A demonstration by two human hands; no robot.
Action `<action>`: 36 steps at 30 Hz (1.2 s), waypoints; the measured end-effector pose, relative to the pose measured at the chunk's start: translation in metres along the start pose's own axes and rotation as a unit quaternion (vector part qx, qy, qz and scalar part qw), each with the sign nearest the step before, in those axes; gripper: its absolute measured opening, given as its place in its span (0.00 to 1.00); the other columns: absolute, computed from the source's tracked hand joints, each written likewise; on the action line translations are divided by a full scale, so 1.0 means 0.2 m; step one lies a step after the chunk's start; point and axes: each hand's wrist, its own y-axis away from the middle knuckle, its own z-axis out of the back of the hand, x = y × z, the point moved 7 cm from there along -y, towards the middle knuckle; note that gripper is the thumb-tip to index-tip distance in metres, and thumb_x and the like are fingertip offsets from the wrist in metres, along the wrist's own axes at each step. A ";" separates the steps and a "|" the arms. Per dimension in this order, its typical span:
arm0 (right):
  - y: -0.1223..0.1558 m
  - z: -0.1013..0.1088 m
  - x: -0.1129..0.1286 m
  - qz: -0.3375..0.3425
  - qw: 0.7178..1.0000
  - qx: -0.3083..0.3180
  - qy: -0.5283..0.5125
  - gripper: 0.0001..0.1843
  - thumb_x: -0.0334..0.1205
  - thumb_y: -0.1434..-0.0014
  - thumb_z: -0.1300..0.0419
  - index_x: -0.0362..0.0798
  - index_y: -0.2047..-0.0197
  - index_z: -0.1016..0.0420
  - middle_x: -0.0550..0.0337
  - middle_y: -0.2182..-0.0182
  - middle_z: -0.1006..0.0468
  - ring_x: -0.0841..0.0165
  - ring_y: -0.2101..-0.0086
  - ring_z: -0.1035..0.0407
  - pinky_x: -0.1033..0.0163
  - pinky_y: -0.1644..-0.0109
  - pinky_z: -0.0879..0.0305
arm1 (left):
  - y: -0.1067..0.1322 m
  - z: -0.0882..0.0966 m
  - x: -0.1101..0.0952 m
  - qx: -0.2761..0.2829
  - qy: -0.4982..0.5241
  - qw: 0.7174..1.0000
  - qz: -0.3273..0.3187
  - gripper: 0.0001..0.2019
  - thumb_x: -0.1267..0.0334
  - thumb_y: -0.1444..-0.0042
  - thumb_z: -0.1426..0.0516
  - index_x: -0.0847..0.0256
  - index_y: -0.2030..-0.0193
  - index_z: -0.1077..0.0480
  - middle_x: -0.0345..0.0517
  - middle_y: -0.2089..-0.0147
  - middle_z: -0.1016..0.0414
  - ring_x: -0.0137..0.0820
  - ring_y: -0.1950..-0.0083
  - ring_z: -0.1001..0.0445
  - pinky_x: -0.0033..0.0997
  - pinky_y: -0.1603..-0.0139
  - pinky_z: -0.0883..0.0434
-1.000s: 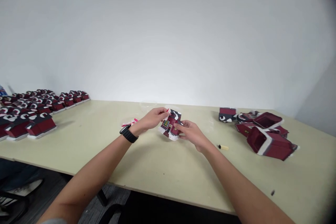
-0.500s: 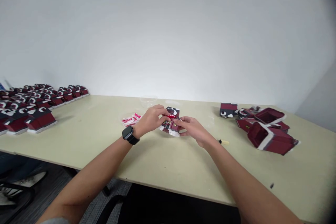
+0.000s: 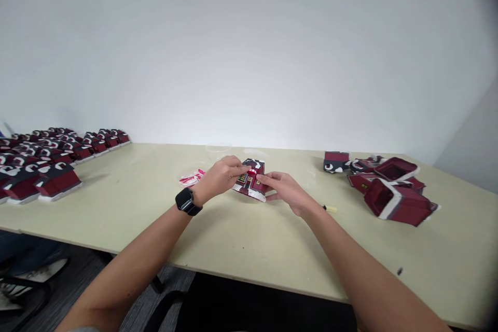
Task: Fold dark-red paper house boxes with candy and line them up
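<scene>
A small dark-red model house (image 3: 257, 184) with a dark, white-patched roof, yellow windows and a white base is tilted up between my hands above the table. My right hand (image 3: 287, 190) grips its right side, thumb on the front and fingers behind. On the front, below the roof, sits a small red-and-white piece (image 3: 253, 170). My left hand (image 3: 222, 178) has its fingers closed together, with the fingertips at the left edge of that piece. The left thumb is mostly hidden. Behind my left wrist lies a pile of red-and-white pieces (image 3: 191, 179), partly covered.
Rows of finished-looking model houses (image 3: 58, 181) stand at the left. More houses lie tipped over at the right, one showing its hollow inside (image 3: 379, 198). A clear round container (image 3: 218, 150) stands at the back. A small yellow-and-black item (image 3: 330, 209) lies beside my right forearm.
My left fingertips have shifted slightly up and left on the house front, leaving more of the red-and-white piece and windows showing. The right hand keeps its hold.
</scene>
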 end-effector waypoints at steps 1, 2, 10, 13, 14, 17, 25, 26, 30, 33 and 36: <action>0.00 0.00 0.00 0.001 1.000 0.001 0.001 0.20 0.56 0.37 0.33 0.46 0.57 0.22 0.48 0.53 0.17 0.58 0.54 0.21 0.59 0.56 0.23 | 0.00 0.01 -0.01 0.002 -0.003 1.000 -0.006 0.17 0.75 0.32 0.50 0.61 0.47 0.21 0.50 0.61 0.22 0.34 0.57 0.25 0.34 0.56 0.26; 0.00 0.00 0.00 0.002 1.000 0.002 0.002 0.20 0.56 0.37 0.34 0.46 0.57 0.22 0.48 0.53 0.17 0.58 0.55 0.21 0.59 0.56 0.23 | 0.00 0.01 -0.01 0.004 -0.005 1.000 -0.010 0.17 0.75 0.31 0.50 0.60 0.47 0.21 0.50 0.61 0.22 0.34 0.56 0.25 0.35 0.54 0.26; 0.02 -0.01 0.03 0.018 0.999 0.027 -0.007 0.19 0.55 0.39 0.32 0.48 0.57 0.22 0.51 0.56 0.17 0.59 0.57 0.22 0.58 0.55 0.24 | 0.00 0.03 0.03 -0.055 0.118 0.990 0.059 0.13 0.70 0.32 0.45 0.55 0.55 0.18 0.48 0.60 0.21 0.32 0.58 0.24 0.34 0.57 0.27; 0.03 -0.03 0.04 0.023 0.998 0.051 0.001 0.19 0.56 0.39 0.32 0.48 0.55 0.21 0.51 0.55 0.17 0.60 0.57 0.22 0.58 0.53 0.25 | 0.01 0.02 0.07 -0.068 0.232 0.954 0.176 0.06 0.68 0.39 0.37 0.56 0.63 0.17 0.45 0.63 0.22 0.31 0.61 0.24 0.32 0.60 0.28; 0.03 -0.03 0.04 0.023 0.998 0.055 0.002 0.19 0.55 0.39 0.32 0.48 0.54 0.21 0.52 0.55 0.17 0.60 0.57 0.22 0.58 0.53 0.25 | 0.01 0.02 0.08 -0.063 0.257 0.943 0.202 0.04 0.68 0.41 0.36 0.57 0.66 0.18 0.45 0.64 0.22 0.31 0.61 0.25 0.32 0.59 0.29; 0.03 -0.04 0.04 0.026 0.997 0.067 -0.006 0.20 0.54 0.38 0.32 0.47 0.52 0.21 0.52 0.55 0.18 0.61 0.56 0.23 0.58 0.52 0.25 | 0.01 0.00 0.08 -0.063 0.290 0.924 0.242 0.06 0.65 0.42 0.34 0.59 0.70 0.21 0.44 0.64 0.24 0.31 0.61 0.26 0.33 0.57 0.30; 0.01 -0.05 0.05 0.078 0.993 0.080 -0.031 0.27 0.54 0.39 0.31 0.48 0.43 0.24 0.51 0.46 0.21 0.61 0.50 0.25 0.57 0.48 0.26 | 0.06 -0.19 0.11 0.016 0.502 0.784 0.364 0.26 0.51 0.41 0.33 0.59 0.41 0.32 0.54 0.44 0.25 0.38 0.47 0.24 0.36 0.51 0.26; 0.01 -0.05 0.05 0.086 0.993 0.074 -0.022 0.27 0.55 0.39 0.31 0.49 0.42 0.24 0.52 0.45 0.21 0.61 0.50 0.25 0.57 0.47 0.27 | 0.07 -0.21 0.10 0.044 0.516 0.774 0.365 0.24 0.50 0.40 0.34 0.61 0.43 0.31 0.54 0.46 0.24 0.38 0.49 0.24 0.36 0.52 0.26; 0.02 -0.04 0.08 0.116 0.992 0.032 0.038 0.27 0.58 0.38 0.32 0.49 0.43 0.25 0.52 0.46 0.20 0.59 0.48 0.25 0.55 0.44 0.30 | 0.07 -0.21 0.08 0.021 0.518 0.781 0.349 0.24 0.51 0.42 0.32 0.60 0.44 0.31 0.51 0.47 0.24 0.37 0.49 0.24 0.35 0.50 0.26; 0.03 -0.03 0.11 0.161 0.984 0.019 0.081 0.27 0.57 0.39 0.33 0.49 0.44 0.25 0.50 0.47 0.20 0.56 0.47 0.26 0.53 0.43 0.31 | 0.06 -0.21 0.06 -0.002 0.534 0.777 0.333 0.25 0.52 0.44 0.31 0.59 0.45 0.32 0.50 0.47 0.24 0.37 0.49 0.24 0.35 0.49 0.26; 0.02 -0.02 0.12 0.187 0.978 -0.002 0.092 0.26 0.54 0.42 0.32 0.49 0.45 0.27 0.49 0.49 0.21 0.55 0.47 0.27 0.50 0.43 0.31 | 0.05 -0.19 0.03 -0.007 0.532 0.782 0.324 0.25 0.53 0.45 0.30 0.59 0.47 0.33 0.48 0.49 0.24 0.36 0.50 0.24 0.34 0.52 0.26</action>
